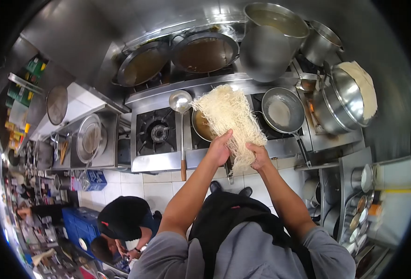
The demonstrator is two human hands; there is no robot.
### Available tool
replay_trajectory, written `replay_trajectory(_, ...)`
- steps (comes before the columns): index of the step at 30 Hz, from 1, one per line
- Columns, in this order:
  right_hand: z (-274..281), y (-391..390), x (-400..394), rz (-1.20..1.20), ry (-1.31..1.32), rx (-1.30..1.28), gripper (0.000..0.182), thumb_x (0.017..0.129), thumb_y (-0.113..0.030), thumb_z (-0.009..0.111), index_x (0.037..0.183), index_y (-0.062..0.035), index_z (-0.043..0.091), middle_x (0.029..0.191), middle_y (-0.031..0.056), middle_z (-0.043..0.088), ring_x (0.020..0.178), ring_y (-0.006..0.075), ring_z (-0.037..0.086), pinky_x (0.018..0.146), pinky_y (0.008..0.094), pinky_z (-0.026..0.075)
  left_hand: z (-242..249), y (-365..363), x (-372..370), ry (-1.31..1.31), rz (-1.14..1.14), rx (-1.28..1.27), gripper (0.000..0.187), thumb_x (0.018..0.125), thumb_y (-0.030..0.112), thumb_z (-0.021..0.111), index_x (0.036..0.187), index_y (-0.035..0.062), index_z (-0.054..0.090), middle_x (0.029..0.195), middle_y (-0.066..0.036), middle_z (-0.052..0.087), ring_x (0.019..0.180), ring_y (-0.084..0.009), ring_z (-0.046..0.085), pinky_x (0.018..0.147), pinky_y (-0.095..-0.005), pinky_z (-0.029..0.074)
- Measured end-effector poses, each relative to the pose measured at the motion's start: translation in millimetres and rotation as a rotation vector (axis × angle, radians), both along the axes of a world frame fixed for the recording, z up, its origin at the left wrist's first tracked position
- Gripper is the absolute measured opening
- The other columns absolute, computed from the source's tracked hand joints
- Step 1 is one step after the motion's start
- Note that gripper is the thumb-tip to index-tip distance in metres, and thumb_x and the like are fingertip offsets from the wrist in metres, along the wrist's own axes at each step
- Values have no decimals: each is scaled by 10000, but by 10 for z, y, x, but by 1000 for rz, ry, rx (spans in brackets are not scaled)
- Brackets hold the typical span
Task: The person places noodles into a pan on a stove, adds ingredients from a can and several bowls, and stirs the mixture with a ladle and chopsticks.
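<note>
Pinching fingers: left hand [221, 148] and right hand [260, 157], both clamped on the lower noodles [228, 114]
Noodles: pretty much mid-frame, held over a pan [193, 126], partly hiding it
Ladle [181, 102]: just left of the noodles, brown grip pointing down-frame
Skillet [289, 100]: right of centre, handle aimed downward

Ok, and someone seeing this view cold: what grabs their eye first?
Probably the big pale mat of thin noodles at mid-view, held in both hands over the stove. Next, perhaps, the tall steel pot at the back, and the wide dark pan of brown liquid left of it.
</note>
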State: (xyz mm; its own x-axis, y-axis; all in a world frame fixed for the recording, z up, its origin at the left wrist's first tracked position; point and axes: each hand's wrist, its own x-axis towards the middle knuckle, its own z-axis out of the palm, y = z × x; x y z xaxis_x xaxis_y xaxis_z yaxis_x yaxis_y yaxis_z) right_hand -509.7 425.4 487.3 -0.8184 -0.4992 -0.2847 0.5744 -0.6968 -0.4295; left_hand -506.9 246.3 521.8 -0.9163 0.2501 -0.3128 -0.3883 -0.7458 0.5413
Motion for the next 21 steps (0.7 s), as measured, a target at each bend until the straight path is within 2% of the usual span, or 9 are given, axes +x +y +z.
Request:
replay_trajectory(5,-19,161,-151,53,22,55,461,898,-61,568,1336,53,477,1208,206,617,1032,331,656,862,466,562,-141,-396,220,-163,43,-196,785,943,545,551,1504,68,281,1537,-157,327,1401,-295,323,1114,-491,288)
replay_trajectory(7,-79,218,-189,26,12,102,461,891,-54,576,1328,56,481,1192,205,624,1019,328,660,857,466,564,-477,-733,423,-108,187,-374,773,935,541,570,1496,76,312,1502,-157,392,1372,-291,373,1100,-479,313)
replay_trajectory(8,-101,246,-193,-5,-1,141,460,883,-47,584,1320,59,485,1177,204,630,1007,325,665,853,467,567,-573,-891,522,-178,261,-601,682,943,505,581,1433,63,410,1454,-153,460,1321,-281,431,1057,-488,358)
replay_trajectory(9,-97,287,-201,-8,-5,149,460,883,-47,584,1320,59,485,1177,204,630,1007,325,665,853,467,567,-1015,-1151,590,-196,332,-927,498,913,393,661,1295,102,530,1306,-163,565,1172,-313,553,965,-425,441)
replay_trajectory(11,-31,352,-207,0,10,186,471,874,-35,595,1319,68,480,1175,205,629,1003,322,666,846,469,570,-1643,-1578,848,-260,176,-1875,555,835,370,736,1256,75,526,1200,-189,577,1049,-371,599,881,-422,494)
replay_trajectory(14,145,373,-183,-32,27,290,482,876,-39,599,1327,72,469,1183,212,624,1012,321,666,843,465,573,-2389,-1941,1101,-153,-63,-2091,616,773,371,773,1241,65,514,1130,-208,561,1023,-415,595,865,-481,494)
replay_trajectory(17,175,405,-154,-28,-5,287,502,875,-44,606,1339,72,455,1192,221,618,1025,327,664,845,461,576,-1642,-1696,948,-417,-74,-2031,626,778,354,774,1253,59,490,1143,-213,546,999,-413,604,864,-485,495)
replay_trajectory(19,118,432,-140,-16,-9,289,508,875,-46,607,1343,73,451,1193,222,618,1028,330,663,852,460,576,-1460,-1737,780,-139,422,-1965,523,810,250,755,1235,52,523,1125,-201,560,975,-374,615,841,-443,510)
replay_trajectory(21,90,438,-125,9,-21,277,513,875,-47,607,1347,74,447,1194,223,617,1032,334,662,859,460,576,-647,-1740,420,204,587,-1650,382,838,126,716,1182,28,581,1055,-175,597,925,-327,617,802,-396,511)
